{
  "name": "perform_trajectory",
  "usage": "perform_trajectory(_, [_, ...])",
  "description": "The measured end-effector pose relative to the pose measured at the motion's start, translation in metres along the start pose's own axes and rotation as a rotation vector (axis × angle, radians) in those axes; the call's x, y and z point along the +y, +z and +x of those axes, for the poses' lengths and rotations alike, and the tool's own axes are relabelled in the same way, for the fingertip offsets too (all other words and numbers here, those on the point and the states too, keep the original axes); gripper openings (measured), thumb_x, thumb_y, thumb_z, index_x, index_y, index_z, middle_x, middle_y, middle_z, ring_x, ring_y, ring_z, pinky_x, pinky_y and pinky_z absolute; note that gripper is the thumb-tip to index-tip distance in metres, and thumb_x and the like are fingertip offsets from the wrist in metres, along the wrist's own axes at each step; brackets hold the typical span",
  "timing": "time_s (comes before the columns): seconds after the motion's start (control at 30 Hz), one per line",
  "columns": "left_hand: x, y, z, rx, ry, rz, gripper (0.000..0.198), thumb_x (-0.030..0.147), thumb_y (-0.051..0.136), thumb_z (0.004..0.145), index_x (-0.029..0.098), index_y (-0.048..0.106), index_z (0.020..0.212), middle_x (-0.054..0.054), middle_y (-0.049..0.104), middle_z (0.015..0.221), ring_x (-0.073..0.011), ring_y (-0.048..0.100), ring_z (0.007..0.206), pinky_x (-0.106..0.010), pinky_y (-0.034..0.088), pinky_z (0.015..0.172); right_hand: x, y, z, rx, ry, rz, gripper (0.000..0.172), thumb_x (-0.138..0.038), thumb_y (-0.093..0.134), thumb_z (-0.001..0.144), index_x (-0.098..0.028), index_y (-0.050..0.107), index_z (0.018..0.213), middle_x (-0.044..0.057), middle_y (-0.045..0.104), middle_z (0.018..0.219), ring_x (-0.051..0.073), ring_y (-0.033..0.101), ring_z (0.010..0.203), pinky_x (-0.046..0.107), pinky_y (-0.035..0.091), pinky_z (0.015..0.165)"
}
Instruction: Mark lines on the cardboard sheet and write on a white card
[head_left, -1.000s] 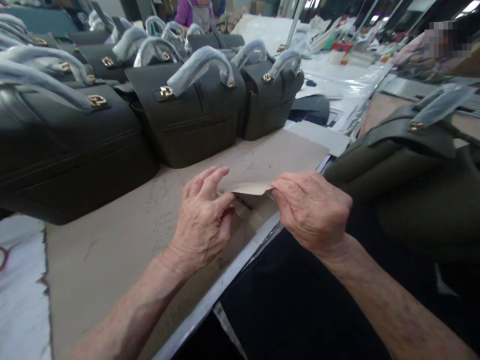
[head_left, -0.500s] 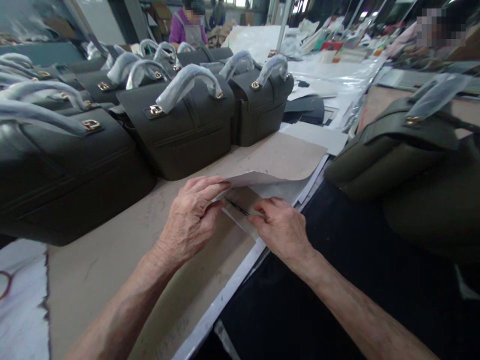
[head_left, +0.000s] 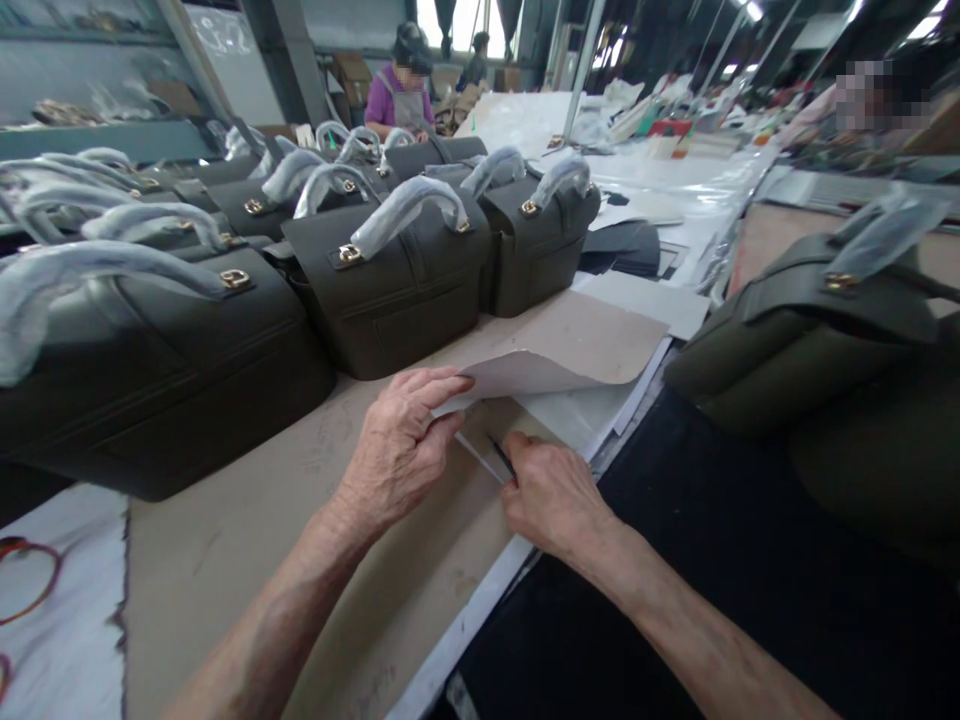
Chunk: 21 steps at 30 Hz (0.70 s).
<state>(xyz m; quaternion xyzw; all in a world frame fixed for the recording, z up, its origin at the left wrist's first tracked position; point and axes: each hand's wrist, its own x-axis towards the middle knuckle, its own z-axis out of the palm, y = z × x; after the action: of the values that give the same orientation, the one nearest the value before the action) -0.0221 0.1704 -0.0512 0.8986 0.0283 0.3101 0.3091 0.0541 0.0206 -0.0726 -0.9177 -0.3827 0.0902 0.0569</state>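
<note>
My left hand [head_left: 405, 440] pinches the raised edge of a beige cardboard sheet [head_left: 592, 335] between thumb and fingers. That edge curls up and shows a paler underside. Just to its right, my right hand [head_left: 551, 495] is closed around a thin, dark, pointed tool [head_left: 501, 455]. The tool's tip points away from me and to the left, over a layer of board under the raised edge. Most of the tool is hidden in my fist, so its kind cannot be made out. A pale straight edge runs between the two hands.
Dark green handbags [head_left: 409, 275] with wrapped handles line the left and back of the table. Another such bag [head_left: 817, 320] stands at right, beside black fabric [head_left: 675, 560]. Orange-red rings [head_left: 30, 590] lie at lower left. A person in purple [head_left: 397, 95] works behind.
The view has tilted upward a little. My right hand has turned, drawn slightly towards me and closed further over the tool. My left hand keeps its grip on the raised edge.
</note>
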Motion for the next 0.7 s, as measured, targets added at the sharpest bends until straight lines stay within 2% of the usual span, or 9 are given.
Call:
perform_trajectory(0.1, [-0.002, -0.001, 0.003, 0.003, -0.051, -0.053, 0.028, 0.008, 0.058, 0.076, 0.013, 0.064, 0.102, -0.006, 0.063, 0.109, -0.0166, 0.056, 0.105, -0.036, 0.044, 0.1, 0.008, 0.001, -0.007, 0.017, 0.054, 0.144, 0.012, -0.01, 0.05, 0.069, -0.016, 0.053, 0.079, 0.006, 0.061, 0.067, 0.022, 0.062, 0.068, 0.028, 0.033, 0.056])
perform_trajectory(0.17, [-0.003, -0.001, 0.005, 0.002, -0.104, -0.088, 0.029, 0.008, 0.059, 0.074, 0.014, 0.065, 0.103, -0.005, 0.063, 0.11, -0.016, 0.055, 0.106, -0.035, 0.043, 0.1, 0.016, 0.004, -0.016, 0.041, 0.093, 0.336, 0.01, -0.01, 0.047, 0.069, -0.018, 0.049, 0.074, 0.001, 0.055, 0.06, 0.017, 0.057, 0.06, 0.026, 0.032, 0.054])
perform_trajectory(0.3, [-0.005, -0.002, 0.008, -0.017, -0.181, -0.126, 0.031, 0.009, 0.059, 0.074, 0.017, 0.065, 0.103, -0.003, 0.062, 0.112, -0.015, 0.054, 0.108, -0.034, 0.042, 0.1, 0.031, 0.006, -0.039, -0.066, 0.222, 0.991, 0.005, -0.02, 0.048, 0.072, -0.018, 0.048, 0.077, -0.003, 0.051, 0.058, 0.012, 0.052, 0.047, 0.025, 0.037, 0.051])
perform_trajectory(0.37, [-0.006, -0.003, 0.008, -0.024, -0.198, -0.136, 0.032, 0.009, 0.059, 0.074, 0.017, 0.064, 0.104, -0.002, 0.061, 0.113, -0.0145, 0.053, 0.109, -0.034, 0.04, 0.102, 0.035, 0.003, -0.049, -0.078, 0.279, 1.313, 0.018, -0.029, 0.057, 0.07, -0.016, 0.053, 0.082, -0.002, 0.053, 0.06, 0.012, 0.053, 0.048, 0.024, 0.038, 0.052])
perform_trajectory(0.47, [-0.007, -0.002, 0.003, -0.019, -0.196, -0.156, 0.033, 0.012, 0.058, 0.074, 0.017, 0.064, 0.105, -0.002, 0.061, 0.114, -0.0144, 0.053, 0.109, -0.034, 0.039, 0.103, 0.038, -0.001, -0.057, 0.046, 0.332, 1.631, 0.034, -0.032, 0.071, 0.06, -0.013, 0.06, 0.086, 0.0, 0.055, 0.064, 0.009, 0.049, 0.05, 0.022, 0.036, 0.049])
perform_trajectory(0.53, [-0.007, 0.0, -0.002, -0.001, -0.194, -0.165, 0.034, 0.016, 0.056, 0.074, 0.017, 0.063, 0.107, -0.002, 0.061, 0.114, -0.0151, 0.053, 0.109, -0.036, 0.04, 0.103, 0.04, -0.001, -0.056, 0.135, 0.381, 1.747, 0.034, -0.025, 0.074, 0.051, -0.013, 0.062, 0.081, 0.001, 0.056, 0.069, 0.008, 0.046, 0.053, 0.02, 0.033, 0.046])
perform_trajectory(0.6, [-0.008, 0.002, -0.006, 0.016, -0.195, -0.164, 0.034, 0.019, 0.055, 0.074, 0.018, 0.063, 0.107, -0.002, 0.061, 0.115, -0.0162, 0.053, 0.11, -0.038, 0.04, 0.102, 0.041, 0.001, -0.052, 0.218, 0.426, 1.791, 0.029, -0.02, 0.07, 0.047, -0.014, 0.059, 0.073, -0.001, 0.052, 0.066, 0.006, 0.039, 0.05, 0.019, 0.027, 0.042])
perform_trajectory(0.67, [-0.008, 0.004, -0.009, 0.019, -0.197, -0.161, 0.036, 0.022, 0.054, 0.074, 0.018, 0.062, 0.108, -0.002, 0.061, 0.115, -0.017, 0.052, 0.112, -0.04, 0.039, 0.103, 0.043, 0.006, -0.046, 0.326, 0.487, 1.684, 0.022, -0.024, 0.065, 0.05, -0.017, 0.053, 0.067, -0.006, 0.041, 0.055, 0.005, 0.028, 0.043, 0.02, 0.019, 0.039])
perform_trajectory(0.7, [-0.009, 0.004, -0.009, 0.014, -0.201, -0.159, 0.036, 0.023, 0.054, 0.074, 0.019, 0.062, 0.109, -0.002, 0.061, 0.116, -0.0173, 0.052, 0.112, -0.041, 0.039, 0.103, 0.043, 0.008, -0.042, 0.388, 0.507, 1.54, 0.02, -0.028, 0.064, 0.053, -0.018, 0.051, 0.065, -0.007, 0.037, 0.052, 0.006, 0.026, 0.043, 0.021, 0.02, 0.04])
